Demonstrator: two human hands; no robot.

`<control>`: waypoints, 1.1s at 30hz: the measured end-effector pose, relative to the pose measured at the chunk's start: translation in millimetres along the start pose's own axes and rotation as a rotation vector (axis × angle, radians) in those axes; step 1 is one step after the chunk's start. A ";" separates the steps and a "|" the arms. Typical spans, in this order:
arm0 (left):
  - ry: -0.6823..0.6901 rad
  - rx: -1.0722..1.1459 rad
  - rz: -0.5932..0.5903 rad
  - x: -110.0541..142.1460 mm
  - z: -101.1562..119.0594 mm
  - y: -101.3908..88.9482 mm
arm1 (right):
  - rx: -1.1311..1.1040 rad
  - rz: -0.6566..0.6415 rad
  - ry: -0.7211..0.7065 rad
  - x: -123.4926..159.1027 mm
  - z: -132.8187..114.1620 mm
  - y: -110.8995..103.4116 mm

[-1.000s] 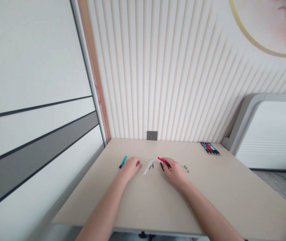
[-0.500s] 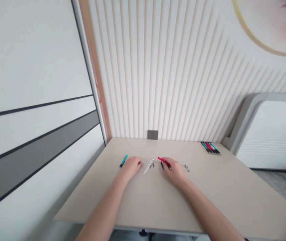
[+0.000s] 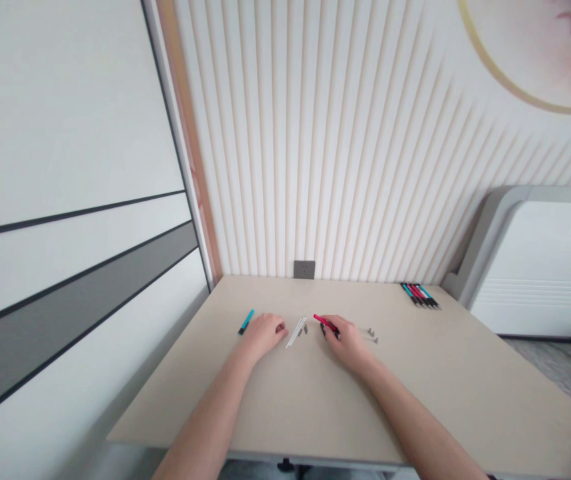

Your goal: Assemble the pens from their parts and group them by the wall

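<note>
My right hand (image 3: 344, 339) is closed round a red pen barrel (image 3: 319, 318), whose red end points up and left from the fingers. A small black piece (image 3: 322, 328) shows just below it, partly hidden by the fingers. My left hand (image 3: 265, 333) rests on the table with curled fingers, thumb a little apart, and nothing visible in it. Between both hands lie thin white refills (image 3: 296, 333) and small grey pieces (image 3: 306, 329). A blue and black pen part (image 3: 246, 322) lies left of my left hand. Grey pen tips (image 3: 371, 333) with thin pale stems lie right of my right hand.
The beige table (image 3: 315, 413) meets a ribbed wall with a dark socket (image 3: 304, 269). At the far right corner several blue, red and black pens (image 3: 419, 295) lie side by side. A white cabinet (image 3: 80, 267) stands left, and a white-grey headboard (image 3: 540, 260) right.
My left thumb has parted slightly from the fingers. The right hand keeps the red pen barrel almost where it was; the loose parts lie unchanged.
</note>
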State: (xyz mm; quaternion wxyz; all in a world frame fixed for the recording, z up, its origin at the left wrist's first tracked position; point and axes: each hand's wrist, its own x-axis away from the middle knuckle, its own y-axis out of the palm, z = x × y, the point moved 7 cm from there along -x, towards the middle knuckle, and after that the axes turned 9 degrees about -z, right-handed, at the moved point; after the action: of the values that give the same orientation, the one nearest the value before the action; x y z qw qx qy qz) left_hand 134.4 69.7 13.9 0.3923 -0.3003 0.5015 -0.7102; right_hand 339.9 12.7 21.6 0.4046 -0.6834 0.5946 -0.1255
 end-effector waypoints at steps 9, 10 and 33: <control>0.112 0.088 0.010 0.8 10.4 -1.6 | 0.006 -0.003 -0.008 0.0 -1.1 -0.4; 0.123 0.108 0.019 1.0 12.0 -2.5 | 0.004 -0.003 -0.014 0.0 -0.8 0.1; 0.120 0.840 0.170 -6.6 24.9 3.8 | 0.099 -0.143 -0.131 4.8 -25.3 9.6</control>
State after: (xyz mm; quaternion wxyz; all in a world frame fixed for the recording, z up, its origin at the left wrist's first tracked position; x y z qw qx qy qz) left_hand 159.2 62.7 17.9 0.5078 -0.0306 0.2139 -0.8339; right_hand 317.8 -1.7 29.6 0.4658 -0.7101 0.5095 -0.1384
